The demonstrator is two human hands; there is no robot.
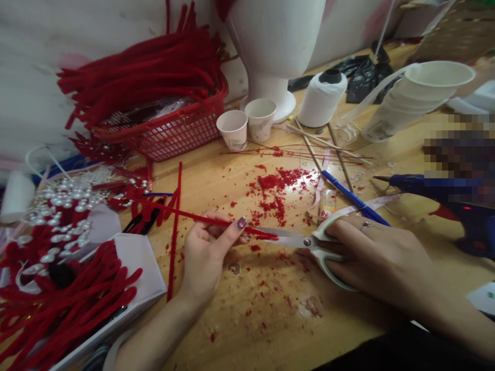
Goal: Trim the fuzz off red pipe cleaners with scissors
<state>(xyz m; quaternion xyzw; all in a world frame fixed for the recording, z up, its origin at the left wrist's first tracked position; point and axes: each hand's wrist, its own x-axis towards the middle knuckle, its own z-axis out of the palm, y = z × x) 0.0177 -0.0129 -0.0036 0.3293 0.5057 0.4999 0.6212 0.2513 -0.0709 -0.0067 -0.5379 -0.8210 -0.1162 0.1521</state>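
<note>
Between thumb and fingers, my left hand (211, 247) pinches a long red pipe cleaner (187, 214) near its right end. That end lies at the blades of the scissors (292, 239), which look parted around it. My right hand (379, 252) grips the scissors by their pale handles, fingers through the loops. Red fuzz clippings (276, 183) are scattered on the wooden table (232, 330) beyond and below the blades. Another red pipe cleaner (172, 257) lies on the table just left of my left hand.
A red basket (170, 134) heaped with red pipe cleaners stands at back left. A white box (143, 257) holds looped red ones, beside pearl bead stems (73, 206). Paper cups (233, 131), a thread cone (323, 98), a blue pen (353, 198) and a blue glue gun (413, 183) stand or lie around.
</note>
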